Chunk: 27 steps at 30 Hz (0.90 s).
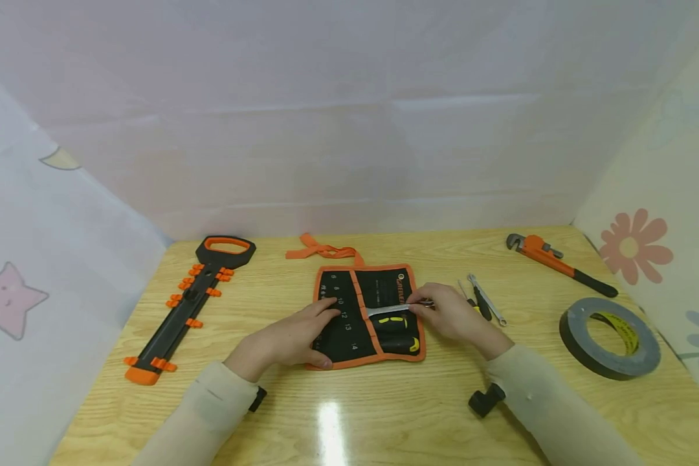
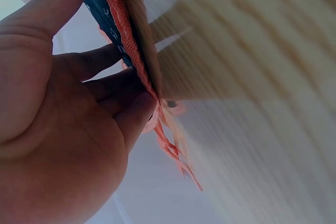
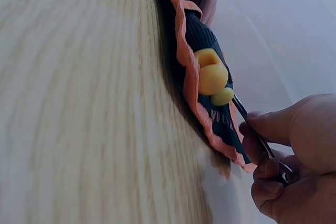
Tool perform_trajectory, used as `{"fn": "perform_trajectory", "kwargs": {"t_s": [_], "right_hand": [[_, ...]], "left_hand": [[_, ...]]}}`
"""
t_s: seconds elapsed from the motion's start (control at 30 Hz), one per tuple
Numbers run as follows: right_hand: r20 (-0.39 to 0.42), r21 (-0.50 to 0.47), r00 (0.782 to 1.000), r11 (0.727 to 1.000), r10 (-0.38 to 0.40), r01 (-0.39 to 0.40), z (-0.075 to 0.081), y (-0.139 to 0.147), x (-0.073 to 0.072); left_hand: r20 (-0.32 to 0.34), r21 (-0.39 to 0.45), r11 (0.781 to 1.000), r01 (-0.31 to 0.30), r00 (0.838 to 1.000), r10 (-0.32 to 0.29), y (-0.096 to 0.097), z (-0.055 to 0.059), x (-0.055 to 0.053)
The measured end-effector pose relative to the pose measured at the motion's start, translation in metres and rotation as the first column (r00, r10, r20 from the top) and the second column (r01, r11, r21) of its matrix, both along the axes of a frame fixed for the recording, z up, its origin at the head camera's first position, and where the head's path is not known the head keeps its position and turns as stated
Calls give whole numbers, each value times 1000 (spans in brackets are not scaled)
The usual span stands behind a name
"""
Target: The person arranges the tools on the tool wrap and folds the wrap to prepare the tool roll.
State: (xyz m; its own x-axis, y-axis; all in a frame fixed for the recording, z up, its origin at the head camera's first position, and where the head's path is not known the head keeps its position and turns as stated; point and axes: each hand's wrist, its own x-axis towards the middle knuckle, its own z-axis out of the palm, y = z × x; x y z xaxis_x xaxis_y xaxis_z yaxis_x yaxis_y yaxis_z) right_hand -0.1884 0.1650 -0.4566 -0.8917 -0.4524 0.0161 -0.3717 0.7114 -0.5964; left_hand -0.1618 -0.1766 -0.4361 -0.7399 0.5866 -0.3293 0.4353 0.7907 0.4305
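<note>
A black tool pouch [image 1: 358,336] with orange trim and printed size numbers lies spread flat on the wooden table. My left hand [image 1: 294,333] rests on its left side, fingers spread over the numbered pockets and thumb near the bottom edge. On the right, my right hand [image 1: 445,310] pinches a silver wrench [image 1: 390,309] by its outer end. The wrench's other end meets the orange seam mid-pouch. Below it, black-and-yellow handles [image 1: 413,345] sit in the pouch; in the right wrist view their rounded yellow ends [image 3: 212,80] face the camera.
Right of the pouch lie another wrench [image 1: 489,303] and small screwdrivers [image 1: 482,308]. Farther right are an orange pipe wrench [image 1: 544,254] and a grey tape roll [image 1: 576,336]. A black rack with orange clips [image 1: 177,317] lies left. Orange ties [image 1: 329,251] trail behind the pouch.
</note>
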Motion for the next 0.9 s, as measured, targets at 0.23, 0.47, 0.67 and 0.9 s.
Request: {"fn": "perform_trajectory", "kwargs": {"t_s": [0.23,0.47,0.67,0.9], "right_hand": [[62,-6,998,1000,24,-24,1,-16,-2],[135,-10,990,999,46,-45,3,-30,-4],[163,-28,982,995,96,-93,1,-33,-10],[103,63,992,995,68,-75,8,-11,-12]], "left_hand": [[-9,-3,1000,2,1000,-2,-1,2,1],[-3,17,1000,26,1000,-26,1,-1,1],[-10,20,999,38,999,-38,-1,-1,0],[6,21,999,31,999,-31,-2,0,0]]}}
